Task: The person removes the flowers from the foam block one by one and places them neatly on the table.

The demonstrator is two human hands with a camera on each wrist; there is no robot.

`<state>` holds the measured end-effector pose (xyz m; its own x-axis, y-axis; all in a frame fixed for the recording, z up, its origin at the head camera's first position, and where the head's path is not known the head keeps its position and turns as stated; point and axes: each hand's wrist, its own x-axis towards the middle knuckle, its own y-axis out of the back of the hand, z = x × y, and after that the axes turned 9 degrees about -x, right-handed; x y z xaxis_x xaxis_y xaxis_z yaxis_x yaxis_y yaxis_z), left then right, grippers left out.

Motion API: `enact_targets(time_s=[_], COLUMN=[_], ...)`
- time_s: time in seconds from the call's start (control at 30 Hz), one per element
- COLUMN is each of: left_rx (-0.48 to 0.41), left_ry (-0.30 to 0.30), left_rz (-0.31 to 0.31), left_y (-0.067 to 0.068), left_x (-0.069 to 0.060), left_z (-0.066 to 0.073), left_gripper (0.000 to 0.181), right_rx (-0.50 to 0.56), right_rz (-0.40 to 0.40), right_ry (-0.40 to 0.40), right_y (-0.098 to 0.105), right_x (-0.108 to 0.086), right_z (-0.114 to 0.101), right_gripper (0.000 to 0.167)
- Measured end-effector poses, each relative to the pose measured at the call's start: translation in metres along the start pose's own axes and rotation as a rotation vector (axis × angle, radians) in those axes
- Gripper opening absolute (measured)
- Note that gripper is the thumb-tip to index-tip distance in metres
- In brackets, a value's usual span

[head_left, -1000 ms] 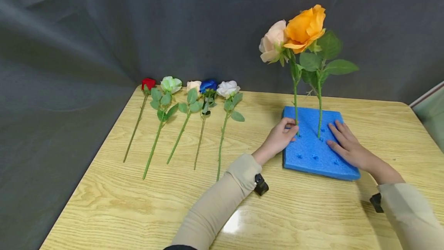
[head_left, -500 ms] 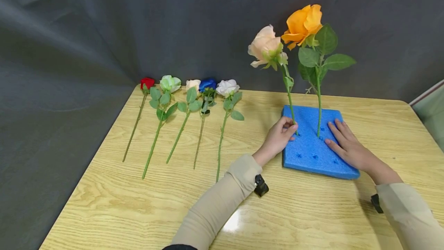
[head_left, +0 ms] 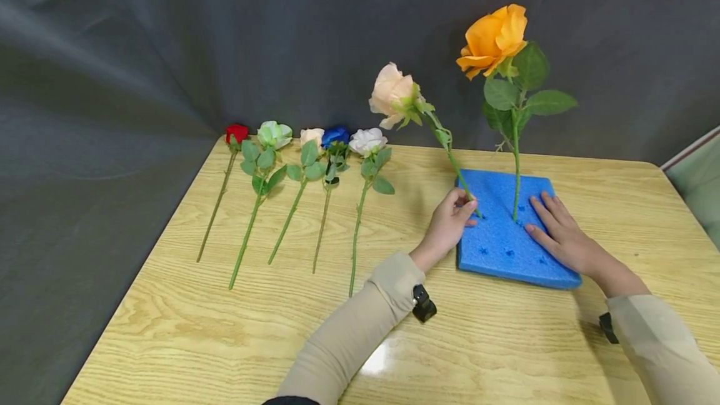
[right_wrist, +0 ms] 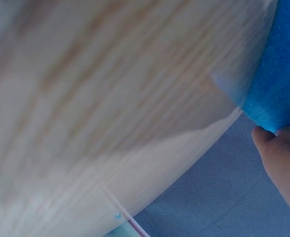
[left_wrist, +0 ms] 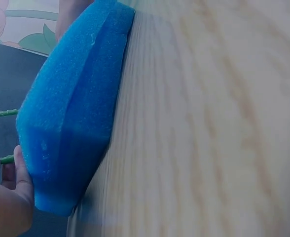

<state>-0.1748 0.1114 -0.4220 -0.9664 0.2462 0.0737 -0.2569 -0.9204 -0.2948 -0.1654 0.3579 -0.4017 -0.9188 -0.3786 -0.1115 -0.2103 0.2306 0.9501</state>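
Note:
A blue foam block with several small star-shaped holes lies on the table. My left hand pinches the green stem of a pale peach rose low down, where the stem meets a hole near the block's left side. That rose leans to the left. An orange rose stands nearly upright in another hole to its right. My right hand rests on the block's right side with its fingers spread. In the left wrist view, thumb and fingers of the left hand close on the stem beside the foam.
On the left of the wooden table several roses lie in a row: red, pale green, peach, blue and white. A dark cloth hangs behind the table's back edge.
The peach rose's head has swung left and down, away from the orange rose, its stem tilting while my left hand keeps hold. My right hand stays on the foam block.

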Motion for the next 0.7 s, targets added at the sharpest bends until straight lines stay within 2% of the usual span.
enact_targets(time_s=[0.53,0.7], left_rx=[-0.043,-0.061], left_ry=[-0.040,-0.042], left_rz=[0.056,0.057], left_y=[-0.0028,-0.0035], left_x=[0.0006,0.0013], left_z=[-0.0033,-0.0037], left_gripper=[0.019,0.020], right_rx=[0.012,0.013], right_rz=[0.004,0.005], right_ry=[-0.004,-0.007], right_y=[-0.0010,-0.0010], right_x=[0.0002,-0.0001], right_z=[-0.0004,0.0000], right_gripper=[0.067,0.067])
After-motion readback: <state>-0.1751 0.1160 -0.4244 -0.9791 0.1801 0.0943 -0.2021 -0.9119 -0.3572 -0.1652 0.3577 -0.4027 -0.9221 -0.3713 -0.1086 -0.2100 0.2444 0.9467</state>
